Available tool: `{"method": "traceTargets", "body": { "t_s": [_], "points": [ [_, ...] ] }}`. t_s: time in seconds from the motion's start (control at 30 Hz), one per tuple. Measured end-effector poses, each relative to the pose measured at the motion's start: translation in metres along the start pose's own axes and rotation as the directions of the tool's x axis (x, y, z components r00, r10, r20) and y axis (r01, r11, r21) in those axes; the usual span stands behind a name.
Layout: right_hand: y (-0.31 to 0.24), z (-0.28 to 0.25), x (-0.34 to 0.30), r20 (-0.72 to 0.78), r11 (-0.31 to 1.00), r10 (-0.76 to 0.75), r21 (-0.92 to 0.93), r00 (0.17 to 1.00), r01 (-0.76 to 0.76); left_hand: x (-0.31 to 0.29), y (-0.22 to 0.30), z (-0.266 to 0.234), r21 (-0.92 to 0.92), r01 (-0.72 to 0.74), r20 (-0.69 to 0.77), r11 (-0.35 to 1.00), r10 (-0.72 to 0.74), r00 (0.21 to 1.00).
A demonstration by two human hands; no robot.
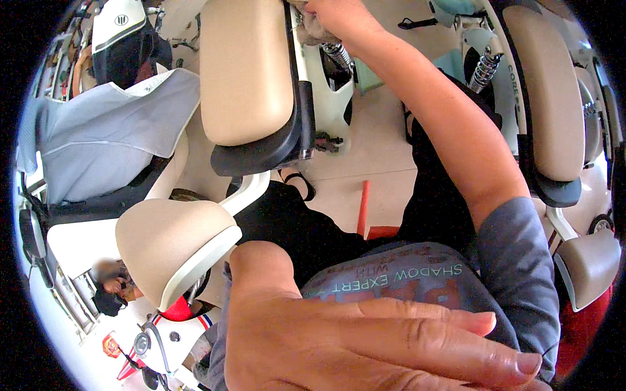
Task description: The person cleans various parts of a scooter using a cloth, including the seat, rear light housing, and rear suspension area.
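Close to the camera at the bottom, my left hand (352,345) is raised in front of my chest. Its fingers stretch out to the right, with nothing seen in them. My right arm reaches up to the top edge, where my right hand (339,18), partly cut off, grips a crumpled greyish-beige cloth (315,31). The cloth is against the side of a white electric scooter, just right of its long tan seat (246,72). The scooter's padded tan backrest (173,238) stands beside my left forearm.
Another scooter with a tan seat (546,91) stands at my right. On the left, a grey fabric cover (120,140) drapes over another scooter. Something red (382,232) shows low beside my legs. A person (117,283) is in the left background, near a white scooter (171,342).
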State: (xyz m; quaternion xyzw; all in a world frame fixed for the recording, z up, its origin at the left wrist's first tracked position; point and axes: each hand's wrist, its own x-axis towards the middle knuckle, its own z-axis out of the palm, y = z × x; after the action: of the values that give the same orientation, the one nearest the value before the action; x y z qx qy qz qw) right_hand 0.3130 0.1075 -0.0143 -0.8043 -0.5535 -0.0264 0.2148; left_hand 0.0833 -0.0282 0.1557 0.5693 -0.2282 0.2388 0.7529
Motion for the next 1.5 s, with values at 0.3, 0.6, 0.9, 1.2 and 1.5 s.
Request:
{"method": "traceTargets", "body": {
  "t_s": [0.3, 0.6, 0.9, 1.2, 1.5],
  "points": [
    [-0.003, 0.002, 0.003, 0.200, 0.158, 0.354, 0.950, 0.913, -0.270, 0.002, -0.005, 0.000, -0.020, 0.019, -0.004, 1.000, -0.019, 1.000],
    [-0.015, -0.013, -0.003, 0.156, 0.214, 0.430, 0.939, 0.889, -0.269, 0.000, -0.006, 0.000, -0.020, 0.013, -0.003, 1.000, -0.013, 1.000],
    [-0.011, 0.001, 0.006, 0.129, 0.279, 0.414, 0.924, 0.901, -0.261, -0.001, -0.008, 0.003, -0.001, -0.002, -0.018, 1.000, 0.002, 1.000],
    [-0.011, 0.000, 0.005, 0.174, 0.173, 0.380, 0.952, 0.909, -0.254, -0.001, -0.009, 0.002, 0.002, -0.018, -0.012, 1.000, 0.018, 1.000],
    [-0.013, 0.000, 0.004, 0.133, 0.246, 0.438, 0.934, 0.889, -0.261, -0.003, -0.008, 0.001, 0.059, -0.063, -0.025, 0.996, 0.065, 0.998]
  ]
}}
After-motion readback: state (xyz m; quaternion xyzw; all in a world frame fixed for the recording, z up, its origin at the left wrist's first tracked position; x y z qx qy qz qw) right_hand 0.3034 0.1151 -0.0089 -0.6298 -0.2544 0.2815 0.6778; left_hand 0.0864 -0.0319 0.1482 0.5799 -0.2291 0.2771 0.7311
